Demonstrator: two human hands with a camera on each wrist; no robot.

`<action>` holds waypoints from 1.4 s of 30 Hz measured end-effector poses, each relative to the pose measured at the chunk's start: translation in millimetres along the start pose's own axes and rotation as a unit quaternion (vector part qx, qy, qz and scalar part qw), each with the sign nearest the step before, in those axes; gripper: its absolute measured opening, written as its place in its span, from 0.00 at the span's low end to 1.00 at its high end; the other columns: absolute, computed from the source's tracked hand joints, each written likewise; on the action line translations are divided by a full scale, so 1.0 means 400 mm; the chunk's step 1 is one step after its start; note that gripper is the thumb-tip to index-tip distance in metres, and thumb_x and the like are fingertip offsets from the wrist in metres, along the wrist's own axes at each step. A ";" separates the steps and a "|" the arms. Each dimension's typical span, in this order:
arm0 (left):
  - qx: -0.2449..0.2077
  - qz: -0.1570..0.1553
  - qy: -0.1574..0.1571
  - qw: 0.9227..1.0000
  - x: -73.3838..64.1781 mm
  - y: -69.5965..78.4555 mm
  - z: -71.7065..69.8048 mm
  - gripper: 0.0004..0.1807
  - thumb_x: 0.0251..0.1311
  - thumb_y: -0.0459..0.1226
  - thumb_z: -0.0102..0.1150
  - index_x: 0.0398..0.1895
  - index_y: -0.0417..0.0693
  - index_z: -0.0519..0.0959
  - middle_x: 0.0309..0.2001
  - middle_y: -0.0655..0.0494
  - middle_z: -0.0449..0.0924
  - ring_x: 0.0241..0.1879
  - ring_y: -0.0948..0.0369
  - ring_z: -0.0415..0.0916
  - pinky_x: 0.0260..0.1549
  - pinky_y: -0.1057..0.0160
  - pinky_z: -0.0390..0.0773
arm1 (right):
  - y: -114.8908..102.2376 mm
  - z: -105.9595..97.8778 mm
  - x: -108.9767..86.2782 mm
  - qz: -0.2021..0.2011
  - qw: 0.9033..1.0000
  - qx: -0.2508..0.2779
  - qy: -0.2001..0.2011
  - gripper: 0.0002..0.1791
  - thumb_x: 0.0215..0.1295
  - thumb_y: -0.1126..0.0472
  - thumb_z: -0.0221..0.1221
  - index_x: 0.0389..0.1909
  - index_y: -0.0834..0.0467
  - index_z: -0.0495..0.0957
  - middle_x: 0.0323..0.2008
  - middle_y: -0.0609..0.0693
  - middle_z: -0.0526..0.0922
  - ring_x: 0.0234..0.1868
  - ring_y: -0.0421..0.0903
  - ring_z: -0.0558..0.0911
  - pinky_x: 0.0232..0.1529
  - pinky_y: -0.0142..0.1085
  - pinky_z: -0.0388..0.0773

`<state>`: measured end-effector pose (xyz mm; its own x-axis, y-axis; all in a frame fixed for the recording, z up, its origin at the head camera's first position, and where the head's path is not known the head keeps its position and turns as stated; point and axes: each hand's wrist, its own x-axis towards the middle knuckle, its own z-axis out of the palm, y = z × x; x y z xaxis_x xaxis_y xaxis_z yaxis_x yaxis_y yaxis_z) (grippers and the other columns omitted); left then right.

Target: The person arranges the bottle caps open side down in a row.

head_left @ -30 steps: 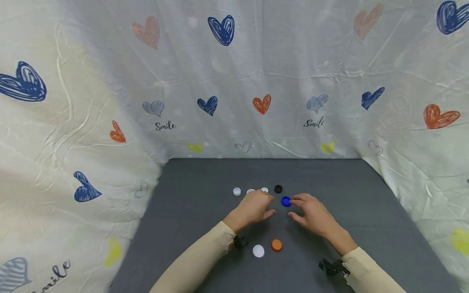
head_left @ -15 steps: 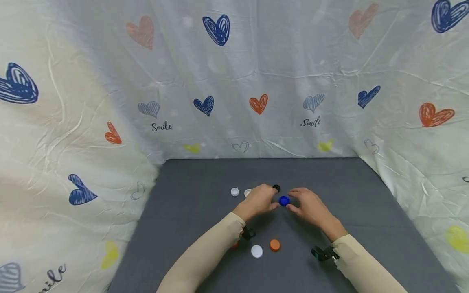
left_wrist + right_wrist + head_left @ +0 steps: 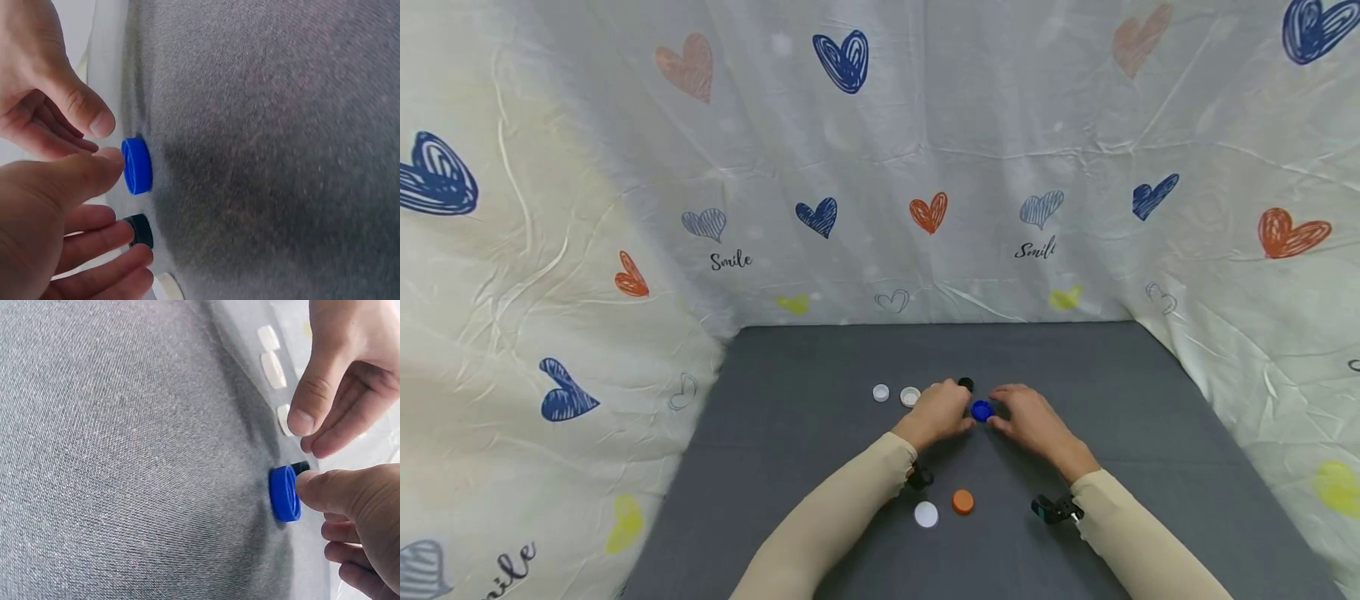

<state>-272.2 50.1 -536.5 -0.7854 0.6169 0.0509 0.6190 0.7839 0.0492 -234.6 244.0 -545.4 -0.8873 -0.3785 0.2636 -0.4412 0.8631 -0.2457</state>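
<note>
A blue bottle cap point(image 3: 982, 411) lies on the grey table between my two hands. From the left, my left hand point(image 3: 935, 414) reaches in with its fingers loosely bent. My right hand point(image 3: 1033, 423) stands on the other side, thumb and fingers spread apart around the cap's near right side. In both wrist views a thumb overlaps the blue cap's edge; I cannot tell whether either touches it. A black cap point(image 3: 966, 384) sits just behind, close to the left fingers point(image 3: 115, 240). White caps point(image 3: 910, 397) stand in a row at left, one mostly hidden by my left hand.
Nearer to me lie a white disc-like cap point(image 3: 927, 514) and an orange cap point(image 3: 962, 502). Both wrists carry small black devices point(image 3: 1056, 508). A white cloth point(image 3: 880, 167) printed with hearts hangs behind and beside the grey table point(image 3: 820, 367).
My left hand has moved right, closer to the blue cap, uncovering the middle white cap. The right hand has shifted slightly left. A reddish item beside the left forearm is now covered.
</note>
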 end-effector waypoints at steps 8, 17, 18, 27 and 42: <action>0.028 -0.018 -0.005 0.999 0.017 0.026 0.015 0.15 0.57 0.55 0.70 0.34 0.55 0.85 0.34 0.55 0.84 0.30 0.59 0.83 0.27 0.59 0.81 | 0.008 0.012 0.001 0.007 1.000 0.011 -0.016 0.22 0.56 0.58 0.73 0.49 0.65 0.84 0.50 0.61 0.85 0.53 0.60 0.83 0.53 0.55 0.79; 0.040 -0.030 -0.001 0.999 0.026 0.029 0.029 0.15 0.57 0.54 0.70 0.36 0.55 0.85 0.34 0.56 0.85 0.30 0.59 0.84 0.26 0.58 0.82 | 0.019 0.034 0.007 0.022 0.999 0.014 -0.032 0.21 0.58 0.57 0.72 0.49 0.63 0.85 0.50 0.59 0.85 0.53 0.59 0.83 0.54 0.54 0.79; 0.041 -0.030 0.001 0.999 0.026 0.030 0.030 0.15 0.57 0.54 0.71 0.36 0.55 0.85 0.34 0.56 0.85 0.30 0.59 0.84 0.26 0.58 0.82 | 0.021 0.037 0.008 0.022 0.999 0.014 -0.034 0.20 0.58 0.57 0.72 0.49 0.63 0.85 0.50 0.59 0.85 0.53 0.59 0.83 0.54 0.54 0.79; 0.066 -0.037 0.006 0.997 0.027 0.039 0.035 0.14 0.58 0.54 0.70 0.39 0.57 0.86 0.37 0.56 0.86 0.33 0.59 0.85 0.28 0.58 0.83 | 0.021 0.053 0.009 0.024 0.999 0.026 -0.022 0.17 0.58 0.57 0.72 0.45 0.62 0.86 0.47 0.57 0.86 0.50 0.58 0.83 0.52 0.53 0.79; 0.053 -0.042 0.008 0.998 0.006 0.026 0.022 0.14 0.61 0.55 0.67 0.36 0.57 0.85 0.34 0.57 0.85 0.31 0.59 0.83 0.25 0.57 0.82 | -0.006 0.044 -0.007 0.017 0.999 0.039 0.009 0.20 0.57 0.55 0.73 0.47 0.62 0.86 0.49 0.57 0.86 0.53 0.57 0.83 0.55 0.54 0.78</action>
<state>-267.5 60.4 -544.8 -0.8339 0.5478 0.0677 0.5454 0.8366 -0.0521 -233.2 237.2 -561.8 -0.8993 -0.3431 0.2712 -0.4212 0.8465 -0.3257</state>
